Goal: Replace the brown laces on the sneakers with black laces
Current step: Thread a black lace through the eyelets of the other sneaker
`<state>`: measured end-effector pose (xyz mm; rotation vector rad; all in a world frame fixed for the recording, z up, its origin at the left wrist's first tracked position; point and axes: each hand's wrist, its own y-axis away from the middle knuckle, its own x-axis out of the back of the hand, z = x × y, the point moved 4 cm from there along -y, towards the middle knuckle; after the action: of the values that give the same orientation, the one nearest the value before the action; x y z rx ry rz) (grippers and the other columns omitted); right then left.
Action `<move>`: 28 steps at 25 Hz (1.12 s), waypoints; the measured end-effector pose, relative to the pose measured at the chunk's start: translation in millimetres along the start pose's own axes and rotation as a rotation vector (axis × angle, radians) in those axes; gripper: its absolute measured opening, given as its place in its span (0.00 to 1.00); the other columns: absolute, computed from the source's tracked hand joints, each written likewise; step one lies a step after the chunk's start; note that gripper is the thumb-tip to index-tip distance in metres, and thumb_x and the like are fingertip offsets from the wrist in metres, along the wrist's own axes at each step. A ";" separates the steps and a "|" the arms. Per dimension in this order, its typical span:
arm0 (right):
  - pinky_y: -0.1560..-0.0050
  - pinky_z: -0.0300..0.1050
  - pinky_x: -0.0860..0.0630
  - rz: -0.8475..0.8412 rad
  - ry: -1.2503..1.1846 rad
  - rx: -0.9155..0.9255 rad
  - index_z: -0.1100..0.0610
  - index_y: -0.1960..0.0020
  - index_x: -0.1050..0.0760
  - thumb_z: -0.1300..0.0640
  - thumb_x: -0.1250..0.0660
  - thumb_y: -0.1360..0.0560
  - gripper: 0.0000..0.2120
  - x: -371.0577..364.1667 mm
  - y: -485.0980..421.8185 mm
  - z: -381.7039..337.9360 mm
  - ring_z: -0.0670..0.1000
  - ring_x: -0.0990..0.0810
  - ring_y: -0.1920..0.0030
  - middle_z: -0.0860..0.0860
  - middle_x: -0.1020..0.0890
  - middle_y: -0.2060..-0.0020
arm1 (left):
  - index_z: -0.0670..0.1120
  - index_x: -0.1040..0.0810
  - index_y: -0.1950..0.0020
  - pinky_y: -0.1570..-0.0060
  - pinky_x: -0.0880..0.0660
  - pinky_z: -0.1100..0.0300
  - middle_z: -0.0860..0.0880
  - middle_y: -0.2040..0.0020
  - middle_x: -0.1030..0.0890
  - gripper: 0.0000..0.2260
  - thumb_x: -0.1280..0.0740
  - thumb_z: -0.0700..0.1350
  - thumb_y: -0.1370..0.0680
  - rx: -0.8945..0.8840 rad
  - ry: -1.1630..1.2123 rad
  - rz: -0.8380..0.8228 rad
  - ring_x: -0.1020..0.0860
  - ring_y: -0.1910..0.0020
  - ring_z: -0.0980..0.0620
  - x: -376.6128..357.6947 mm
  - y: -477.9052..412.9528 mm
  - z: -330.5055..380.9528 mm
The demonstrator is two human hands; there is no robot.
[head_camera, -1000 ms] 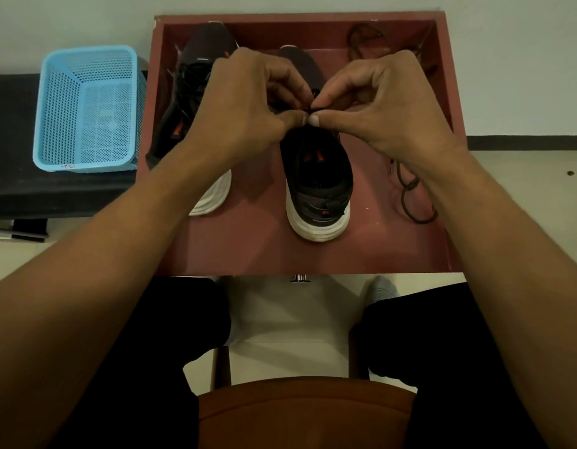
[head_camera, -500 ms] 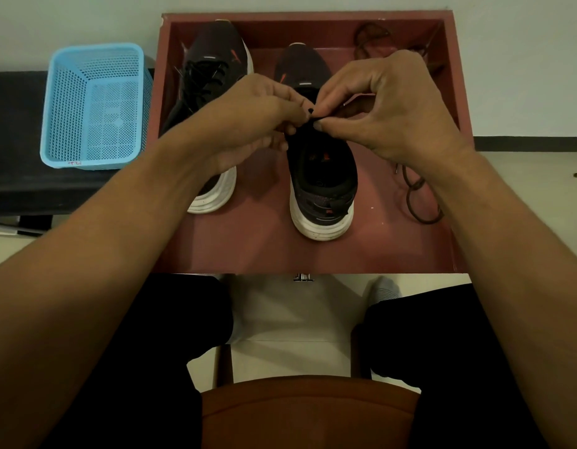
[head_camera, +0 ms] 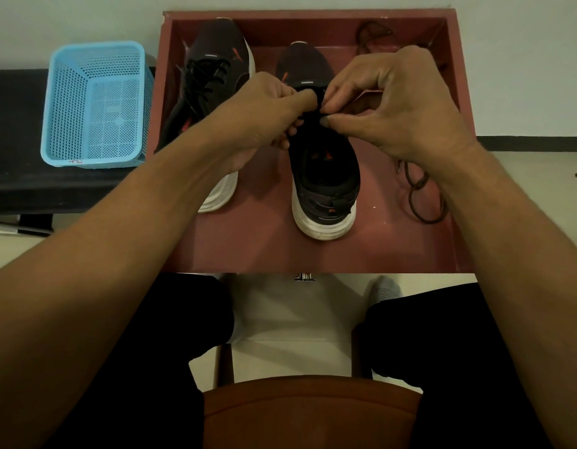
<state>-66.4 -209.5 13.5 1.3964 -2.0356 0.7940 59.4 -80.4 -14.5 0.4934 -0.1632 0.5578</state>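
Observation:
Two dark sneakers with white soles stand in a reddish-brown tray (head_camera: 248,251). The left sneaker (head_camera: 216,76) carries black laces. Over the laced part of the right sneaker (head_camera: 324,183), my left hand (head_camera: 264,115) and my right hand (head_camera: 391,102) meet. Both pinch a black lace (head_camera: 319,105) between thumb and fingertips. Most of that lace is hidden under my fingers. A brown lace (head_camera: 423,196) lies loose in the tray to the right of the right sneaker, and another brown lace (head_camera: 373,35) sits in the far right corner.
A light blue perforated basket (head_camera: 96,105) rests on a black bench (head_camera: 18,150) left of the tray. My knees in dark trousers and a brown chair seat (head_camera: 313,413) fill the bottom of the view. Pale floor lies around.
Both hands have shifted slightly toward me along the right sneaker while keeping their pinch on the black lace. The left sneaker's laced top has come into view.

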 end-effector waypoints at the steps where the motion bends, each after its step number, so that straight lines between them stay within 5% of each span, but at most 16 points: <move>1: 0.48 0.35 0.18 0.009 -0.019 -0.016 0.56 0.51 0.13 0.56 0.22 0.24 0.05 1.6 -0.2 1.6 0.41 0.15 0.51 0.45 0.14 0.52 | 0.41 0.18 0.52 0.63 0.28 0.59 0.45 0.61 0.24 0.10 0.32 0.47 0.18 0.006 -0.006 0.021 0.26 0.61 0.50 -0.3 0.3 -0.1; 9: 0.47 0.39 0.17 -0.053 -0.074 -0.123 0.55 0.52 0.14 0.57 0.21 0.25 0.04 12.0 5.1 6.2 0.43 0.14 0.52 0.45 0.14 0.54 | 0.47 0.22 0.52 0.67 0.30 0.60 0.45 0.59 0.29 0.07 0.34 0.49 0.18 -0.001 -0.096 0.067 0.30 0.60 0.48 -2.1 -3.2 -2.3; 15: 0.43 0.44 0.16 -0.163 -0.127 -0.181 0.54 0.53 0.14 0.56 0.20 0.26 0.05 19.1 11.3 8.3 0.45 0.13 0.52 0.47 0.13 0.56 | 0.39 0.23 0.60 0.73 0.31 0.69 0.42 0.65 0.29 0.17 0.37 0.47 0.16 -0.050 -0.288 0.077 0.31 0.64 0.46 -1.2 -2.1 -5.0; 19: 0.43 0.49 0.16 -0.209 -0.127 -0.201 0.56 0.53 0.14 0.56 0.20 0.26 0.05 20.6 12.4 10.9 0.47 0.13 0.52 0.48 0.12 0.56 | 0.42 0.29 0.66 0.71 0.35 0.61 0.45 0.71 0.35 0.18 0.38 0.45 0.16 -0.106 -0.368 0.086 0.37 0.74 0.50 -3.9 0.0 -0.6; 28: 0.43 0.51 0.16 -0.229 -0.143 -0.214 0.56 0.52 0.14 0.56 0.20 0.26 0.06 18.1 11.2 15.2 0.48 0.12 0.52 0.49 0.12 0.55 | 0.43 0.30 0.69 0.64 0.29 0.57 0.50 0.75 0.35 0.20 0.38 0.45 0.17 -0.107 -0.399 0.112 0.37 0.76 0.53 -0.5 0.2 0.1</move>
<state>-84.2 -228.6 14.3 1.5618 -1.9520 0.3770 58.9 -80.6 -14.5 0.4888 -0.6012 0.5521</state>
